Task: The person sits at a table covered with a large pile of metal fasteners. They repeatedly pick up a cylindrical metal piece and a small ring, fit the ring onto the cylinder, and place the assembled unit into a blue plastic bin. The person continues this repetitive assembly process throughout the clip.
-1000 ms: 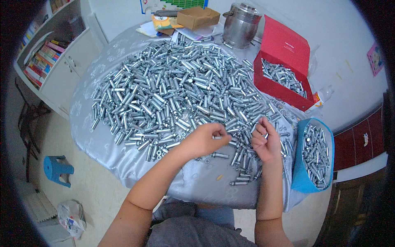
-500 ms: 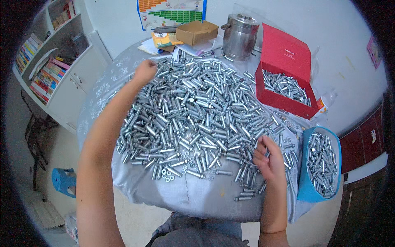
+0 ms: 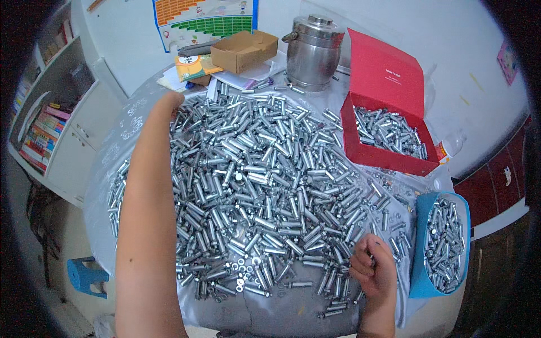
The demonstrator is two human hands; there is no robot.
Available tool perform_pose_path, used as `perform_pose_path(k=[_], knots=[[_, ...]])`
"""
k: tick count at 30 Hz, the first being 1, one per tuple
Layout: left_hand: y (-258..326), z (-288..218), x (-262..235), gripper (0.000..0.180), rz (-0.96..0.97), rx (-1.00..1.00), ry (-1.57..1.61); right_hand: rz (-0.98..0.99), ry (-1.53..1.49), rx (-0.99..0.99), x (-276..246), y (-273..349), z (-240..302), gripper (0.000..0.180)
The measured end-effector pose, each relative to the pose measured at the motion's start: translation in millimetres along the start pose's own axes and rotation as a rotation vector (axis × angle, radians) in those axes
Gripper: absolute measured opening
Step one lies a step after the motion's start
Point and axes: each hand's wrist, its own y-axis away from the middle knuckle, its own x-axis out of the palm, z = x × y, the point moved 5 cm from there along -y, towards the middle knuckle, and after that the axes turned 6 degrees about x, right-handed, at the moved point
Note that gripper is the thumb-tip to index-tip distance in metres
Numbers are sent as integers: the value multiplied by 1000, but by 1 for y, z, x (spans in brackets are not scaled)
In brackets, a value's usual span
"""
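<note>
A broad heap of silvery expansion bolts (image 3: 248, 174) covers most of the draped round table. My left hand (image 3: 173, 101) reaches to the far left edge of the heap, its fingers mostly hidden behind the wrist and too unclear to read. My right hand (image 3: 372, 263) is over the near right part of the pile, its fingers curled closed. Whatever is inside that grip is too small to name. Loose washers or nuts (image 3: 241, 276) lie at the heap's near edge.
An open red box (image 3: 389, 160) and a blue bin (image 3: 418, 253), both holding bolts, stand at the right. Behind the heap are a steel pot (image 3: 315, 53), a cardboard box (image 3: 244, 52) and papers. A blue stool (image 3: 87, 276) is on the floor at left.
The view has shifted, so the table sits lower in the picture. My left hand has moved left to the heap's far edge. My right hand stays curled near the same bolts.
</note>
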Motion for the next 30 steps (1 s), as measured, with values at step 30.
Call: perform_pose_path(k=[30], knots=[[34, -15, -20, 26, 219, 652, -652, -63, 82, -108, 3, 1, 2, 21]])
